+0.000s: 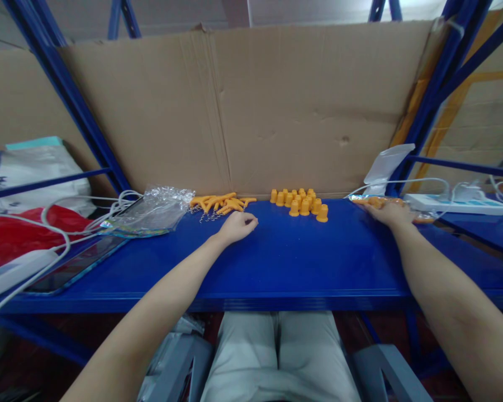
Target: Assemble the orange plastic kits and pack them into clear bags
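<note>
The left hand (237, 226) rests on the blue metal shelf (285, 262), fingers curled shut – just beside the orange curved plastic pieces with chains (222, 203). The right hand (388, 213) lies open-fingered on a clear plastic bag of orange parts (371, 200).

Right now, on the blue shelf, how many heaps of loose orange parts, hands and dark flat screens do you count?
Heaps of loose orange parts: 2, cup-shaped pieces and curved pieces
Hands: 2, left hand and right hand
Screens: 1, dark flat screen
Total: 5
</note>
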A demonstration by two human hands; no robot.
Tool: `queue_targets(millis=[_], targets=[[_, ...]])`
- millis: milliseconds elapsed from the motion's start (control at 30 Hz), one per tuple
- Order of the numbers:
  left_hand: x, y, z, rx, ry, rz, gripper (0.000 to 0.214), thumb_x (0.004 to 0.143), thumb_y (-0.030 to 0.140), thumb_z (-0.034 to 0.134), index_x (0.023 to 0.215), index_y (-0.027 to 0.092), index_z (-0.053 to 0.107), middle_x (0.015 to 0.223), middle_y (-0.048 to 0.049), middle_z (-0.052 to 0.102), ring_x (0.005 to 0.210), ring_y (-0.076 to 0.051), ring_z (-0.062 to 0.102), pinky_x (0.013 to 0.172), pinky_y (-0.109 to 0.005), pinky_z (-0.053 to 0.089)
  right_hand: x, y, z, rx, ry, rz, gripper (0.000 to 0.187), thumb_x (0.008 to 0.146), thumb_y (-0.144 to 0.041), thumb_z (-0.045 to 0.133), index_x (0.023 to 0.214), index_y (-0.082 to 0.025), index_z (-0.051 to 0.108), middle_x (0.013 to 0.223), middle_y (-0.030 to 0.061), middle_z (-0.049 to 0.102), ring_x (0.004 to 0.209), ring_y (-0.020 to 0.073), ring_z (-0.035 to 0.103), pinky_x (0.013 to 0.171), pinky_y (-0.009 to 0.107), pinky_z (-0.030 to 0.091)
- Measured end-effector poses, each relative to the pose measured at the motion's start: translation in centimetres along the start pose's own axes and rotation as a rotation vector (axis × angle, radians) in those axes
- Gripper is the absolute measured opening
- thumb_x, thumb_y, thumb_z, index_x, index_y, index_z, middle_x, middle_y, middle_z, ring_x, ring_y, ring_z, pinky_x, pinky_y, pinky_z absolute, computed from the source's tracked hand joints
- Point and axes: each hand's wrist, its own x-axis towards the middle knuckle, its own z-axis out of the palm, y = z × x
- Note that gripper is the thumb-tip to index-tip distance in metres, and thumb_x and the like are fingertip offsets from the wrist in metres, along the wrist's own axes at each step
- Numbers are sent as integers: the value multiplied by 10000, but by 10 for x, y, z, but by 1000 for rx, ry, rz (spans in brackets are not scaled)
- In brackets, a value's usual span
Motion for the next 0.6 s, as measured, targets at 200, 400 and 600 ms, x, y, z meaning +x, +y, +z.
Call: queue_targets(millis=[200,400,600], targets=[[0,-3,1,7,1,13,266,819,267,496,653,161,674,562,-4,642,511,-126,581,545,-237,436,-7,-7,-5,-5,124,-38,694,927,-577,337,1344,-65,550,1425,259,468,1358,395,347,1070,607,255],[1,-4,-1,53,-12,12,271,828,270,491,678,157,687,572,-4,650,529,-127,586,568,-238,444,4,-8,2,4,321,-261,498,915,-396,420,1232,-72,627,1312,246,578,1243,391,490,1015,610,359],[1,1,-4,141,-6,-20,269,817,244,481,720,165,718,645,-22,700,619,-155,637,621,-253,472,19,-12,9,191,347,-506,384,822,-273,524,1130,-95,667,1243,194,640,1189,323,568,1013,455,437]])
